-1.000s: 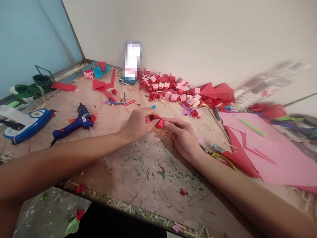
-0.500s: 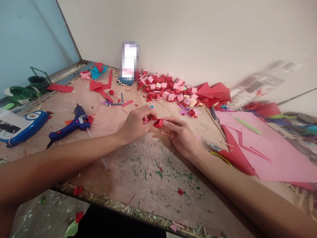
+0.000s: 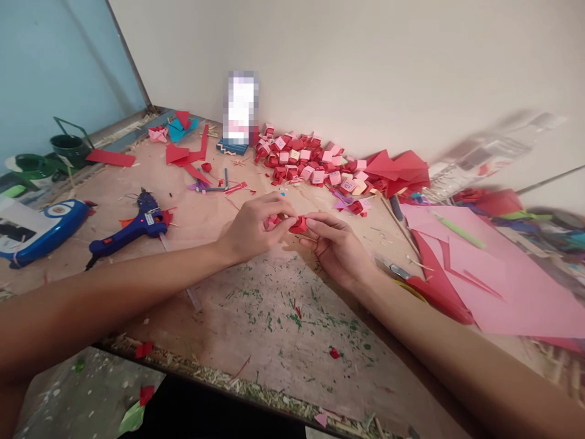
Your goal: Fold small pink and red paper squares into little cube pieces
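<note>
A small folded red paper piece [image 3: 299,225] is pinched between both hands above the middle of the table. My left hand [image 3: 256,225] closes its thumb and fingers on the left side of it, with a bit of pink paper showing inside the fingers. From the other side, my right hand [image 3: 340,247] grips it by thumb and fingertips. Part of the piece is hidden by the fingers. Behind the hands, a heap of small red and pink folded paper cubes [image 3: 317,177] lies against the wall.
A blue glue gun [image 3: 130,231] and a blue tape dispenser [image 3: 57,228] lie on the left. A phone [image 3: 243,110] leans at the back. On the right are pink paper sheets [image 3: 512,280], a cutter knife [image 3: 402,272] and a clear bottle [image 3: 493,152]. Scraps litter the table [image 3: 256,341].
Both hands stay on the red paper piece, with the fingers shifting and the piece turning slightly between them. The camera view has moved a little.
</note>
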The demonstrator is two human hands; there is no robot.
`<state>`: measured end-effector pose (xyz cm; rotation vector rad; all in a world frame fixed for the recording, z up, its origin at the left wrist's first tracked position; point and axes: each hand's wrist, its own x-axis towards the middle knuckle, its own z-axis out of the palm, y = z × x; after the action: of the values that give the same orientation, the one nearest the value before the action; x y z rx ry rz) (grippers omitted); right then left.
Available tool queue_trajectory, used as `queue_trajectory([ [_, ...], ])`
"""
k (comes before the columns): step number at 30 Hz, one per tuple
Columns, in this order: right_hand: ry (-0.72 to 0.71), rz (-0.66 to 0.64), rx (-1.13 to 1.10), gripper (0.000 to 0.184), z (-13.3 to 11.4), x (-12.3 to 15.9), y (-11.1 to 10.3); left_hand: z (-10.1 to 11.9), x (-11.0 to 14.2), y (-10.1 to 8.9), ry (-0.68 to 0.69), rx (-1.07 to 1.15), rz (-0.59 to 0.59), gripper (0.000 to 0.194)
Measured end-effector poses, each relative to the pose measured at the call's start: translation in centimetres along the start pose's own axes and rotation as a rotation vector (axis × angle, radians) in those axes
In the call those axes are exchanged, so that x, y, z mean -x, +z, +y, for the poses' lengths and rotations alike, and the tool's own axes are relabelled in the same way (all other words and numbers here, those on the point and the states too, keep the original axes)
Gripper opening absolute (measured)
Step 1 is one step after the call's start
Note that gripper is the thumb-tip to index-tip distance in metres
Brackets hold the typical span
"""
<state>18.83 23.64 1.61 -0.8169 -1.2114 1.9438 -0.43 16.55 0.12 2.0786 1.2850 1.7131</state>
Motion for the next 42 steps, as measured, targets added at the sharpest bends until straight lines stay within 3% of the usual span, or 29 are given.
queue_trajectory([
  [12, -0.047, -0.005, 0.121, 0.023, 0.1, 0.1, 0.2, 0.0, -0.1, 0.2, -0.105, 0.023, -0.007, 0.014],
  [27, -0.05, 0.002, 0.193, 0.023, 0.2, 0.3, 0.5, -0.6, 0.5, 0.6, -0.024, -0.21, -0.057, 0.019],
  [35, -0.053, 0.032, 0.176, 0.029, 0.3, 0.5, 0.9, -0.6, 0.2, 0.4, -0.106, -0.15, -0.083, 0.02],
  [42, -0.026, 0.027, 0.167, 0.03, 0.1, 0.4, 0.8, -1.1, -0.1, 0.4, -0.069, -0.106, -0.124, 0.031],
])
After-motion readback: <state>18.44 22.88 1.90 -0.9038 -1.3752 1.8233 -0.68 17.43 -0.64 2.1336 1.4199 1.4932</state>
